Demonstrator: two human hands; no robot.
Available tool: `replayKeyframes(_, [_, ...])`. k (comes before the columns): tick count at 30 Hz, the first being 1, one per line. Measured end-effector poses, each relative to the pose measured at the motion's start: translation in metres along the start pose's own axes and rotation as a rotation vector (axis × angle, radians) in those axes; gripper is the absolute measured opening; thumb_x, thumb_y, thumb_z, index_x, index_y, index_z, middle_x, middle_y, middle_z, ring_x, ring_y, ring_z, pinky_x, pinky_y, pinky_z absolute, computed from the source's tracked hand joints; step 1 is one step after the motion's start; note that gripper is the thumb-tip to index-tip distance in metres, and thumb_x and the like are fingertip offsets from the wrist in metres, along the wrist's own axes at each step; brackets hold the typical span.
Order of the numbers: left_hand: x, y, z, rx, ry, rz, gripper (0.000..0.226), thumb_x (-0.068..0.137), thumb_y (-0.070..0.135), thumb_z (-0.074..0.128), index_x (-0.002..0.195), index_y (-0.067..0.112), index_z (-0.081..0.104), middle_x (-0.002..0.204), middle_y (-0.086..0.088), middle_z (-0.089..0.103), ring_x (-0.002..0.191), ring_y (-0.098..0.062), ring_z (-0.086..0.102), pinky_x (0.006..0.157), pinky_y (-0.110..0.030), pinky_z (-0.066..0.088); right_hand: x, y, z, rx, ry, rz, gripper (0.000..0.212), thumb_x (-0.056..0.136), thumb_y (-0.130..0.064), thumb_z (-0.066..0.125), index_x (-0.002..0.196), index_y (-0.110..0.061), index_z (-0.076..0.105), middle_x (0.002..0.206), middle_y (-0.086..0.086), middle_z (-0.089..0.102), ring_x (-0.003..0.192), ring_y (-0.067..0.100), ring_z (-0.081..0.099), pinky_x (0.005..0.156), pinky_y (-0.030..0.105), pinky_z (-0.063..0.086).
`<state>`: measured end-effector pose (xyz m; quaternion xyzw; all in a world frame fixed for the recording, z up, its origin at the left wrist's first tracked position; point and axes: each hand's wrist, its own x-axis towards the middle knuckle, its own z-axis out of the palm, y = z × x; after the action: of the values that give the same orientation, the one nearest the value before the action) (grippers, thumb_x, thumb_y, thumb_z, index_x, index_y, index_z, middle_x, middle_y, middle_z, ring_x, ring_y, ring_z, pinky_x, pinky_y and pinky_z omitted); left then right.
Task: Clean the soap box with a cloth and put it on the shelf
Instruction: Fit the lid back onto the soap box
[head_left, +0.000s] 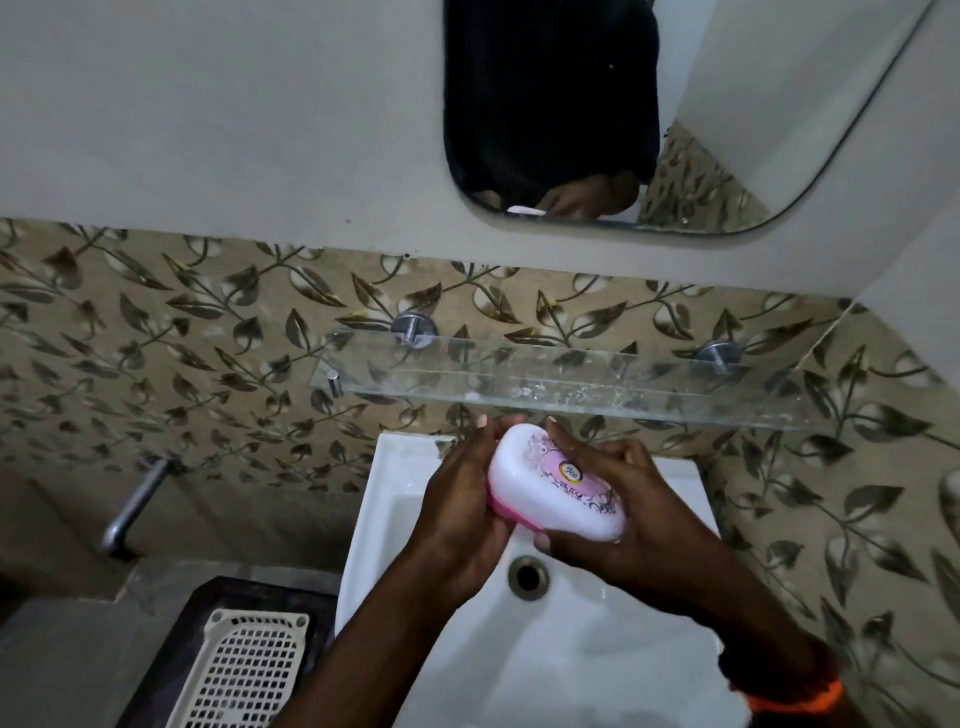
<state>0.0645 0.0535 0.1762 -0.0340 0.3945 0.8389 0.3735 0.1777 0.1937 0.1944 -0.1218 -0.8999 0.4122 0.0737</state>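
Observation:
Both hands hold an oval soap box (550, 493) with a white lid, a pink floral print and a pink base, over the white sink (571, 649). My left hand (460, 512) cups its left side and underside. Gripping the right side, my right hand (623, 512) has its fingers lying across the lid. The box is tilted, its far end just below the front edge of the glass shelf (571, 374), which is bare. No cloth is visible.
A mirror (623, 114) hangs above the shelf on a white wall. Leaf-patterned tiles cover the wall behind. A metal tap (137, 499) sticks out at left. A cream perforated plastic tray (249, 670) lies at the bottom left. The sink drain (528, 577) is under my hands.

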Motion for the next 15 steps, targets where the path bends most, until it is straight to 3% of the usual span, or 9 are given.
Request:
replayKeyframes(2, [0.012, 0.007, 0.003, 0.282, -0.025, 0.145, 0.040, 0.098, 0.042, 0.059, 0.114, 0.009, 0.075, 0.124, -0.023, 0.075, 0.111, -0.035, 0.073, 0.088, -0.042, 0.060, 0.012, 0.006, -0.022, -0.109, -0.007, -0.054, 0.098, 0.064, -0.048, 0.092, 0.146, -0.059, 0.038, 0.118, -0.014, 0.042, 0.108, -0.007, 0.051, 0.090, -0.001, 0.038])
replayKeyframes(4, [0.025, 0.021, 0.006, 0.587, -0.137, 0.282, 0.043, 0.090, 0.050, 0.072, 0.118, 0.017, 0.074, 0.118, -0.009, 0.079, 0.111, -0.026, 0.074, 0.085, -0.038, 0.061, 0.029, 0.011, -0.042, -0.157, 0.035, -0.105, 0.101, 0.061, -0.048, 0.091, 0.148, -0.052, 0.040, 0.118, -0.020, 0.046, 0.109, -0.004, 0.052, 0.093, 0.000, 0.038])
replayKeyframes(6, [0.042, 0.036, 0.009, 0.887, -0.273, 0.442, 0.052, 0.078, 0.041, 0.087, 0.123, 0.020, 0.070, 0.118, 0.002, 0.079, 0.109, -0.010, 0.074, 0.089, -0.025, 0.060, 0.050, 0.015, -0.057, -0.107, 0.084, -0.117, 0.096, 0.058, -0.047, 0.095, 0.142, -0.041, 0.050, 0.122, -0.019, 0.058, 0.114, 0.004, 0.060, 0.100, 0.022, 0.051])
replayKeyframes(7, [0.051, 0.042, 0.011, 1.033, -0.303, 0.535, 0.056, 0.074, 0.035, 0.092, 0.124, 0.022, 0.069, 0.119, 0.006, 0.077, 0.110, -0.004, 0.072, 0.094, -0.022, 0.057, 0.060, 0.018, -0.061, -0.054, 0.102, -0.112, 0.088, 0.056, -0.048, 0.096, 0.131, -0.038, 0.052, 0.118, -0.017, 0.064, 0.108, 0.007, 0.065, 0.094, 0.035, 0.058])
replayKeyframes(9, [0.072, 0.053, 0.018, 1.238, -0.295, 0.705, 0.066, 0.069, 0.032, 0.097, 0.127, 0.023, 0.067, 0.123, 0.011, 0.073, 0.112, 0.001, 0.068, 0.097, -0.018, 0.054, 0.082, 0.024, -0.067, -0.048, 0.163, -0.112, 0.076, 0.054, -0.050, 0.096, 0.113, -0.034, 0.051, 0.106, -0.012, 0.069, 0.092, 0.008, 0.067, 0.079, 0.044, 0.061])
replayKeyframes(12, [0.099, 0.062, 0.028, 1.436, -0.242, 0.809, 0.083, 0.065, 0.031, 0.099, 0.137, 0.010, 0.063, 0.131, -0.006, 0.070, 0.116, -0.016, 0.066, 0.099, -0.030, 0.053, 0.108, 0.035, -0.071, -0.115, 0.227, -0.144, 0.069, 0.054, -0.041, 0.100, 0.108, -0.035, 0.057, 0.106, -0.008, 0.070, 0.095, 0.015, 0.066, 0.081, 0.044, 0.059])
replayKeyframes(15, [0.120, 0.064, 0.033, 1.499, -0.239, 0.815, 0.082, 0.065, 0.026, 0.099, 0.137, 0.006, 0.064, 0.130, -0.013, 0.071, 0.114, -0.025, 0.068, 0.095, -0.034, 0.056, 0.129, 0.042, -0.074, -0.155, 0.234, -0.192, 0.068, 0.055, -0.032, 0.101, 0.112, -0.026, 0.063, 0.114, -0.002, 0.066, 0.103, 0.020, 0.063, 0.089, 0.043, 0.056])
